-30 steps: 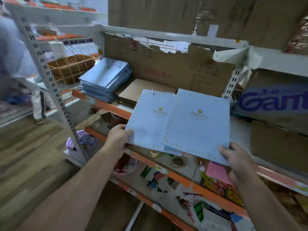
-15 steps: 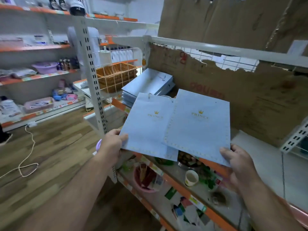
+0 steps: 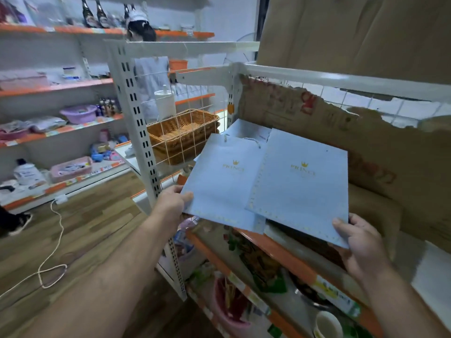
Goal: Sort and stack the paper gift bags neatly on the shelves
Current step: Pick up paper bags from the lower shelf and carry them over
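From the head view, my left hand pinches the lower left corner of a pale blue gift bag, thumb on top and fingers beneath. My right hand grips the lower right corner of a second gift bag the same way, thumb pressed on the paper. Both bags lie flat and tilted, held in the air above the orange-edged shelf; the right one overlaps the left one's right edge (each carries a small gold crown and lettering, with a dotted gold border). The left bag's twisted cord handle shows at its top edge.

Just behind them, at the back of the shelf, a stack of the same pale blue bags rests against the torn cardboard backing. A wicker basket sits to the left of that stack, behind a white wire grid. Lower shelves hold mixed small goods, too blurred to name. A white cord trails over the wooden floor on my left.
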### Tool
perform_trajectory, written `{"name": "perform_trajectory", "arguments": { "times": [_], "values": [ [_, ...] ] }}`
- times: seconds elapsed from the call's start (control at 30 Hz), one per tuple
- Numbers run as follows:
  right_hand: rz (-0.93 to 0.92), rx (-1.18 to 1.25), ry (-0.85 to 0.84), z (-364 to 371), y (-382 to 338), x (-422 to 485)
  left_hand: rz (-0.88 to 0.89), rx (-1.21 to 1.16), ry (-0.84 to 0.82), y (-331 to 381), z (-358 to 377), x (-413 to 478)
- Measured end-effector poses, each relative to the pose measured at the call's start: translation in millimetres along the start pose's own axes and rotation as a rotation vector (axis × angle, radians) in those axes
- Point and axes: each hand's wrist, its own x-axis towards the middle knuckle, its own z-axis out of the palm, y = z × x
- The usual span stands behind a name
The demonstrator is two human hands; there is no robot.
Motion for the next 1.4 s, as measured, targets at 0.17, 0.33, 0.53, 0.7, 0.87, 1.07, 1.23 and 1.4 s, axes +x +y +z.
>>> {"name": "perform_trajectory", "arguments": {
  "times": [0.17,0.33,0.53,0.7,0.87,1.07,1.23,1.4],
  "values": [
    [-0.023,0.002,0.07,19.6,0.7,18.2,0.009,-0.043,-0.042,19.1,16.6,52.3],
    [-0.026,-0.007,0.209,45.9,10.5,35.7,0.065,0.077,-0.148,37.8,30.4,137.4],
    [-0.06,-0.01,0.359,93.0,17.6,34.9,0.274,0.2,-0.219,59.3,43.6,199.9],
    [-0.057,0.009,0.456,128.7,24.2,29.9,0.546,0.545,-0.235,51.1,40.9,224.1],
    [-0.035,-0.006,0.512,153.0,31.2,30.3,0.737,1.063,-0.394,41.5,38.2,235.8],
    [-0.029,-0.024,0.525,168.1,26.2,34.6,0.669,1.057,-0.522,34.0,42.0,248.5],
    [-0.055,-0.028,0.511,183.1,20.7,46.0,0.671,0.99,-0.572,38.5,34.0,250.2],
    [-0.072,-0.049,0.441,202.5,17.0,58.4,0.661,0.788,-0.59,42.3,11.9,246.9]
  ]
}}
